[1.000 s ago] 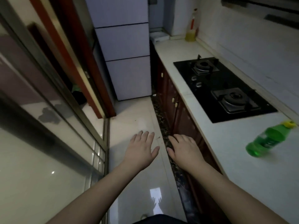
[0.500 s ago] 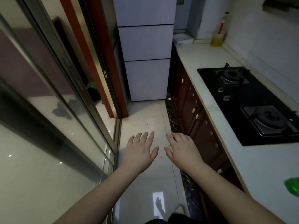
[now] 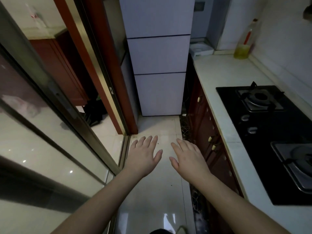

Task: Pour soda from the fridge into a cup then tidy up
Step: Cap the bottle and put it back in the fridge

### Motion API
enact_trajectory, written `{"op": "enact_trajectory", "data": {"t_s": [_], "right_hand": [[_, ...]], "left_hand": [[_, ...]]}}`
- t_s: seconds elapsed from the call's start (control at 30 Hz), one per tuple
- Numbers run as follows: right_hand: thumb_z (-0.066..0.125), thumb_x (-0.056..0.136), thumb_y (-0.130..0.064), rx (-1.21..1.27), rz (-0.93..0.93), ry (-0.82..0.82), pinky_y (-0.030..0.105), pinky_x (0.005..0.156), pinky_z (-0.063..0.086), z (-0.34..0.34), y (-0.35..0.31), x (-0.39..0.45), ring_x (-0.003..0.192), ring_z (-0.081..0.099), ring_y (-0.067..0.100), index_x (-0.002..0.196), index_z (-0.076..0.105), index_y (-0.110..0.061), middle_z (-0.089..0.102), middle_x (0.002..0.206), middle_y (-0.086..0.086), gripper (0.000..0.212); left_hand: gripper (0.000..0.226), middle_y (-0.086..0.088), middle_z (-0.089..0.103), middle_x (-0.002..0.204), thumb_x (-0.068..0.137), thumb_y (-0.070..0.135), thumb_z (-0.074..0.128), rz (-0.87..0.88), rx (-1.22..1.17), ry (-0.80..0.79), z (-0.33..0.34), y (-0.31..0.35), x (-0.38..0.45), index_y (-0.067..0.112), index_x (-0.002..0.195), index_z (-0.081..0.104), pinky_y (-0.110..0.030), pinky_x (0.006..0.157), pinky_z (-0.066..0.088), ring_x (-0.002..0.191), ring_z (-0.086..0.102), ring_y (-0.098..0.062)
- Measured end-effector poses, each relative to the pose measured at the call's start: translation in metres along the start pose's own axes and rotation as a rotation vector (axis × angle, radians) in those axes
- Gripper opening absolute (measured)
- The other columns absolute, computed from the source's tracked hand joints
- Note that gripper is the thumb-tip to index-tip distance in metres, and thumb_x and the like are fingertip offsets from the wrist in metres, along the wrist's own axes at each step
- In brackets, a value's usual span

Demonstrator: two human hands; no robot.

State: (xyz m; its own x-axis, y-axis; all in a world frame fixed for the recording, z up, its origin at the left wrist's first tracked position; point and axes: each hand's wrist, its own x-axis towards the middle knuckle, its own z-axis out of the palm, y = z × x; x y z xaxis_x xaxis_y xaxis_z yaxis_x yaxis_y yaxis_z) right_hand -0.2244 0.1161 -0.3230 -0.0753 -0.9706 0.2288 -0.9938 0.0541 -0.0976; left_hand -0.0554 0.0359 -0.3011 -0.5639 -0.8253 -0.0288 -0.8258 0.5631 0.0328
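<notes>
A black two-burner gas hob point(image 3: 268, 137) is set into the white tabletop point(image 3: 224, 78) on the right. A bottle of yellow liquid point(image 3: 243, 46) stands upright at the tabletop's far end, near the tiled wall. Dark red cabinet doors point(image 3: 207, 132) with pale knobs run beneath. A glass sliding door point(image 3: 42, 132) lines the left side. Floor point(image 3: 157, 191) is pale glossy tile.

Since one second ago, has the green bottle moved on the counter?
Cannot tell. It is out of view now; the camera advanced toward the fridge, past the counter part holding it.

Home kitchen: fridge point(image 3: 158, 65), gas hob point(image 3: 270, 132).
</notes>
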Motion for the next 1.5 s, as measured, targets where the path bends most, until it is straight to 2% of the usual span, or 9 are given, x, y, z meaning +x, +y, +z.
{"op": "enact_trajectory", "data": {"t_s": [0.17, 0.43, 0.6, 0.8, 0.87, 1.1, 1.5], "right_hand": [[0.053, 0.084, -0.046, -0.012, -0.042, 0.021, 0.042, 0.096, 0.046, 0.007, 0.029, 0.040, 0.115, 0.057, 0.027, 0.123, 0.061, -0.016, 0.061, 0.125, 0.007, 0.050], [0.057, 0.086, -0.046, 0.033, -0.066, -0.046, 0.044, 0.104, 0.041, 0.024, 0.048, 0.113, 0.123, 0.052, 0.026, 0.129, 0.056, -0.016, 0.057, 0.131, 0.007, 0.053], [0.058, 0.086, -0.046, 0.013, -0.066, -0.067, 0.045, 0.105, 0.041, 0.042, 0.047, 0.170, 0.124, 0.052, 0.027, 0.130, 0.056, -0.016, 0.057, 0.132, 0.008, 0.053], [0.053, 0.090, -0.044, 0.001, -0.047, -0.085, 0.045, 0.110, 0.031, 0.055, 0.039, 0.251, 0.130, 0.044, 0.028, 0.133, 0.051, -0.015, 0.049, 0.140, 0.011, 0.053], [0.057, 0.088, -0.044, -0.004, -0.035, -0.081, 0.046, 0.108, 0.034, 0.056, 0.034, 0.278, 0.128, 0.046, 0.029, 0.130, 0.054, -0.015, 0.048, 0.141, 0.012, 0.051], [0.055, 0.089, -0.044, -0.025, -0.034, -0.061, 0.045, 0.107, 0.034, 0.055, 0.019, 0.360, 0.129, 0.045, 0.029, 0.132, 0.051, -0.016, 0.044, 0.144, 0.011, 0.051], [0.041, 0.096, -0.048, -0.009, -0.066, -0.166, 0.045, 0.113, 0.024, 0.080, 0.036, 0.468, 0.140, 0.029, 0.029, 0.146, 0.036, -0.019, 0.028, 0.155, 0.010, 0.058]], "left_hand": [[0.064, 0.003, 0.027, 0.158, 0.099, 0.057, 0.018, -0.032, 0.017, -0.001, -0.003, 0.007, 0.044, 0.026, 0.154, 0.015, -0.044, 0.119, 0.017, 0.146, 0.020, -0.022], [0.063, 0.005, 0.023, 0.160, 0.099, 0.058, 0.018, -0.096, 0.008, -0.011, -0.009, -0.008, 0.111, 0.029, 0.154, 0.013, -0.043, 0.120, 0.010, 0.148, 0.017, -0.021], [0.061, 0.005, 0.022, 0.160, 0.099, 0.057, 0.020, -0.095, -0.008, -0.017, -0.006, -0.036, 0.159, 0.030, 0.154, 0.014, -0.044, 0.120, 0.009, 0.148, 0.015, -0.023], [0.062, 0.001, 0.016, 0.162, 0.100, 0.056, 0.021, -0.084, -0.031, 0.007, -0.006, -0.085, 0.224, 0.027, 0.154, 0.015, -0.045, 0.119, 0.012, 0.149, 0.012, -0.023], [0.062, 0.000, 0.013, 0.162, 0.099, 0.056, 0.021, -0.071, -0.050, 0.003, -0.009, -0.101, 0.244, 0.027, 0.154, 0.014, -0.045, 0.120, 0.012, 0.149, 0.011, -0.023], [0.061, 0.001, 0.014, 0.162, 0.099, 0.056, 0.025, -0.029, -0.098, 0.104, -0.020, -0.155, 0.307, 0.025, 0.152, 0.021, -0.040, 0.116, 0.025, 0.146, 0.020, -0.019], [0.065, 0.002, 0.004, 0.163, 0.098, 0.058, 0.024, -0.071, -0.087, 0.079, -0.016, -0.196, 0.410, 0.028, 0.154, 0.013, -0.044, 0.119, 0.015, 0.150, 0.005, -0.023]]}}
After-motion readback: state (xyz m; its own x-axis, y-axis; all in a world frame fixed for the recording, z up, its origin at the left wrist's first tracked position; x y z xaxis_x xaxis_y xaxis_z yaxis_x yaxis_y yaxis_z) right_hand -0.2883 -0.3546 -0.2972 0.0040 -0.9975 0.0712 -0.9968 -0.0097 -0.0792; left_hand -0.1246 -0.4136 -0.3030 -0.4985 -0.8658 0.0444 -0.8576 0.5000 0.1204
